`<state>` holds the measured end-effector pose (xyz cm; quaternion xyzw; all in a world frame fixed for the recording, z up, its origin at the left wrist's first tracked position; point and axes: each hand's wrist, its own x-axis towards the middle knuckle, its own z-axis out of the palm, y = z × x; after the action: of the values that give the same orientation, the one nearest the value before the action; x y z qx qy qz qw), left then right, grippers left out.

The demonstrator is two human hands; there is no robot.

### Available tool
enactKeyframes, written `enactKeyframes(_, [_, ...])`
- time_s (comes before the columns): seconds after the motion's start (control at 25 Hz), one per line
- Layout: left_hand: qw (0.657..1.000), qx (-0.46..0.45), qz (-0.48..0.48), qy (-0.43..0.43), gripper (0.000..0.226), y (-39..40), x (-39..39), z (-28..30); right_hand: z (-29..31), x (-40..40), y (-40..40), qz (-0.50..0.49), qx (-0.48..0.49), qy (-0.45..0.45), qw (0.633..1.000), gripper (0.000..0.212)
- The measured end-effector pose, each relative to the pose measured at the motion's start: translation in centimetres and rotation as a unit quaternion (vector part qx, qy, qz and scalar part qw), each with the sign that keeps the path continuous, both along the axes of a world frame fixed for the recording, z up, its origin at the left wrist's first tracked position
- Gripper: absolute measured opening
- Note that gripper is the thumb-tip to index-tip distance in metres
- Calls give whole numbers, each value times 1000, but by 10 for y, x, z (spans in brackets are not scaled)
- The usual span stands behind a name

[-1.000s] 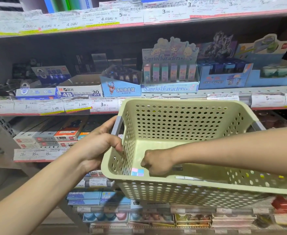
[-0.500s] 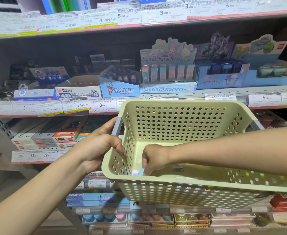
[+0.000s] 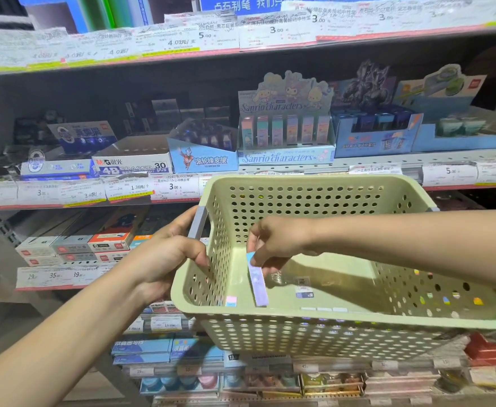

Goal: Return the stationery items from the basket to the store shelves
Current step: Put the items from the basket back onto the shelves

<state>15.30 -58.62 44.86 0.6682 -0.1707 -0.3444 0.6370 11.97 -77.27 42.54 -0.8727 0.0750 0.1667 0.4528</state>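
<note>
Right hand (image 3: 276, 242) pinches purple eraser pack (image 3: 258, 284) inside basket (image 3: 314, 333); left hand (image 3: 167, 257) grips basket rim.

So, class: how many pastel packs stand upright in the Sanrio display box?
6, in one row across the Sanrio display box, at its left end and through to its right; more may hide behind.

Light is dim and bluish, falling from above at 12 o'clock: the price labels (image 3: 211, 36) on the top shelf edge glare almost white, while the recess beneath sits in deep shadow. The basket (image 3: 314, 183) rim is evenly lit. Shelf lines bow toward the frame edges from the wide lens. Packaging at 9 and 3 o'clock smears softly; small print is unreadable.
</note>
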Motion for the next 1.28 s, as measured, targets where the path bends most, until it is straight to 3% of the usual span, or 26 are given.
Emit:
enactKeyframes(0.24, [1000,9,-1,3,84,0,1,2,39,-7,-27,-42,45,-131,989,21])
enactKeyframes(0.44, [1000,14,-2,-2,85,2,3,2,72,-10,-47,-66,19,-246,967,24])
enactKeyframes(0.56, [1000,13,1,-5,84,2,3,1,87,-7,-61,-101,12,-322,941,27])
enactKeyframes(0.76, [1000,21,4,-11,83,1,2,3,103,13,-89,-157,-90,-450,875,23])
enactKeyframes(0.92, [1000,16,8,-7,81,0,-1,5,108,27,-105,-186,-169,-472,845,25])
enactKeyframes(1.28, [1000,15,4,-4,83,0,-2,5,99,42,-111,-183,-187,-461,848,24])
